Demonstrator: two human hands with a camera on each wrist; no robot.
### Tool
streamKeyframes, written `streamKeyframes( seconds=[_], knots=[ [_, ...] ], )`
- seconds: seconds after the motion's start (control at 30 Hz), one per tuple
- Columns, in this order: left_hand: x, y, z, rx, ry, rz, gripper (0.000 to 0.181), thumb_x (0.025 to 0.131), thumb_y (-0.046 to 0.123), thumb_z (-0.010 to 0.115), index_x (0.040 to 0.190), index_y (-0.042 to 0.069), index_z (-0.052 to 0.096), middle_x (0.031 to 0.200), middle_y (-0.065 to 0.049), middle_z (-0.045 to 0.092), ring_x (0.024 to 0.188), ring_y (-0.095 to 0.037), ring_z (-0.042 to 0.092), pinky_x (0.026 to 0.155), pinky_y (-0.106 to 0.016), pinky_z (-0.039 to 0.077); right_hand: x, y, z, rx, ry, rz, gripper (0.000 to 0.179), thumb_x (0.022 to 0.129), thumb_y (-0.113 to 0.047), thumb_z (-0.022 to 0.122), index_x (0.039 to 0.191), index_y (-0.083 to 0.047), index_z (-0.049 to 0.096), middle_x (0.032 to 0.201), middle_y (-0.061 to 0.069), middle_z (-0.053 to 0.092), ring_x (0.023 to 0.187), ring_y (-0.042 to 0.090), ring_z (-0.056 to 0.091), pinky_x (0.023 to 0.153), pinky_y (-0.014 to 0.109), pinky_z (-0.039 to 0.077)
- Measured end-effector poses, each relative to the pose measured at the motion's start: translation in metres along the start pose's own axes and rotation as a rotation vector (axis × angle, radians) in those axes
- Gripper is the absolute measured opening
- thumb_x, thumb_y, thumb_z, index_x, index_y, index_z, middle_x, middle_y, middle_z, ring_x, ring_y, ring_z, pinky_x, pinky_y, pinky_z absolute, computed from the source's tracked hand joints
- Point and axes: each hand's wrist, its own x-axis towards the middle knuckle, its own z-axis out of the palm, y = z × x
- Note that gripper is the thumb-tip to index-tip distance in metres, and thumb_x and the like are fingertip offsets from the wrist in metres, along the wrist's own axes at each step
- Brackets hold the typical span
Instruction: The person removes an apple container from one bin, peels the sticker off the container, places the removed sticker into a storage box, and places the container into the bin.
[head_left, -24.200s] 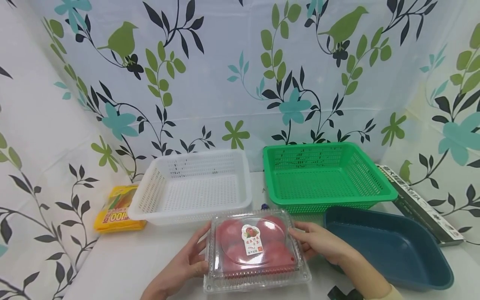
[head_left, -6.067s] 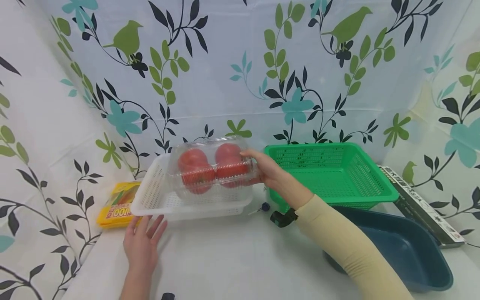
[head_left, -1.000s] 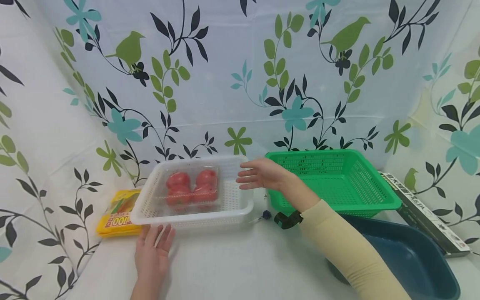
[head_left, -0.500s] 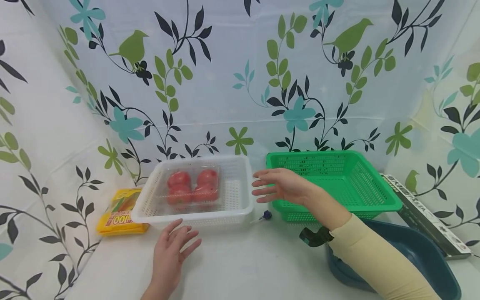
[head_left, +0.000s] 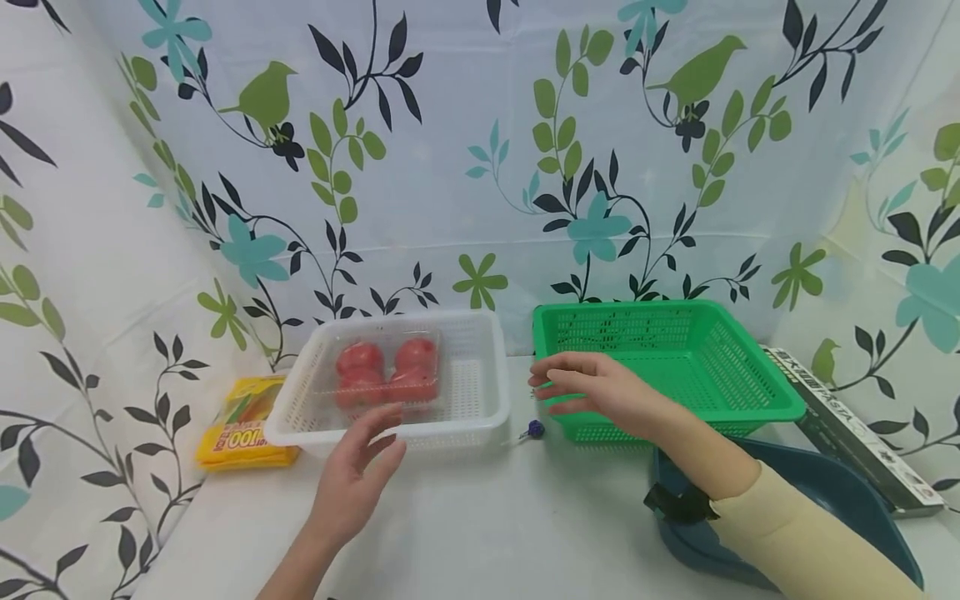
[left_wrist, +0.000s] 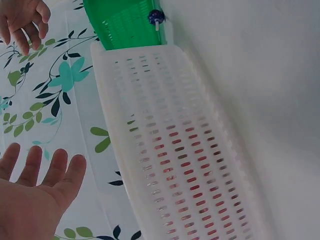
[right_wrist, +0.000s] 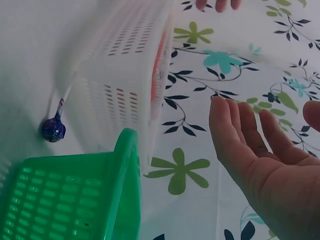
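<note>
A clear plastic box of several red tomatoes [head_left: 389, 372] lies inside the white perforated basket [head_left: 471, 429], towards its left side. My left hand [head_left: 354, 479] is raised in front of that basket with loose fingers and nothing in them; its fingertips overlap the front rim in the head view. In the left wrist view the same hand [left_wrist: 37, 200] appears apart from the basket. My right hand [head_left: 600, 390] hovers before the left end of the green basket [head_left: 667, 404], fingers relaxed and empty. Seen from the right wrist, this hand [right_wrist: 265, 155] is also free of any object.
A lollipop in a dark blue wrapper [head_left: 534, 429] lies between the two baskets. A yellow packet [head_left: 243, 425] sits at the left. On the right stand a dark blue tub [head_left: 817, 492] and a long black-and-white pasta box [head_left: 855, 437]. Patterned cloth hangs behind.
Both hands gripped the tomato box at first; later my right hand carried it over the white basket. It now lies inside, released. My right hand has moved rightward, my left slightly right.
</note>
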Motion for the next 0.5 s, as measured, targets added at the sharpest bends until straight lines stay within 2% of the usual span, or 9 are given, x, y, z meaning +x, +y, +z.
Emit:
streamKeyframes(
  seconds=[0.1,0.17,0.3,0.37,0.43,0.5],
  knots=[
    [0.005,0.004,-0.004,0.17,-0.06,0.125,0.051,0.095,0.004,0.068,0.143,0.013,0.055,0.144,-0.006,0.054,0.132,-0.014,0.048,0.107,-0.023,0.04,-0.009,-0.001,0.001,-0.117,-0.001,-0.071,0.041,0.106,-0.025,0.053,0.139,-0.001,0.056,0.138,0.015,0.057,0.124,0.03,0.058,0.101,0.045,0.051],
    [0.007,0.007,-0.006,0.269,-0.093,0.184,0.057,0.092,0.007,0.071,0.145,0.02,0.054,0.148,-0.002,0.051,0.136,-0.015,0.044,0.11,-0.024,0.037,-0.016,-0.001,0.002,-0.231,0.012,-0.131,0.04,0.106,-0.025,0.053,0.141,-0.005,0.056,0.14,0.011,0.057,0.126,0.028,0.057,0.101,0.042,0.05],
    [0.011,0.011,-0.012,0.399,-0.143,0.255,0.066,0.089,0.013,0.076,0.148,0.026,0.051,0.153,0.002,0.045,0.141,-0.02,0.038,0.114,-0.038,0.036,-0.024,0.002,0.002,-0.477,0.062,-0.278,0.038,0.106,-0.02,0.055,0.142,-0.011,0.057,0.143,0.003,0.056,0.132,0.022,0.051,0.106,0.04,0.046],
    [0.012,0.012,-0.015,0.464,-0.158,0.285,0.069,0.087,0.017,0.077,0.149,0.027,0.05,0.155,0.004,0.043,0.144,-0.024,0.035,0.115,-0.049,0.034,-0.027,0.004,0.002,-0.597,0.086,-0.341,0.039,0.104,-0.02,0.057,0.143,-0.014,0.057,0.146,-0.001,0.053,0.137,0.02,0.047,0.108,0.044,0.044],
    [0.013,0.013,-0.017,0.524,-0.175,0.316,0.07,0.086,0.021,0.076,0.15,0.027,0.049,0.157,0.005,0.04,0.146,-0.026,0.03,0.115,-0.058,0.03,-0.03,0.005,0.001,-0.71,0.09,-0.381,0.042,0.104,-0.022,0.059,0.145,-0.018,0.056,0.15,-0.002,0.049,0.141,0.021,0.04,0.11,0.05,0.041],
    [0.014,0.013,-0.018,0.59,-0.185,0.343,0.071,0.086,0.026,0.076,0.151,0.028,0.048,0.159,0.006,0.038,0.148,-0.026,0.027,0.115,-0.062,0.026,-0.033,0.008,0.001,-0.812,0.078,-0.394,0.046,0.102,-0.027,0.062,0.147,-0.02,0.053,0.155,-0.001,0.043,0.144,0.023,0.035,0.11,0.054,0.039]
  ],
)
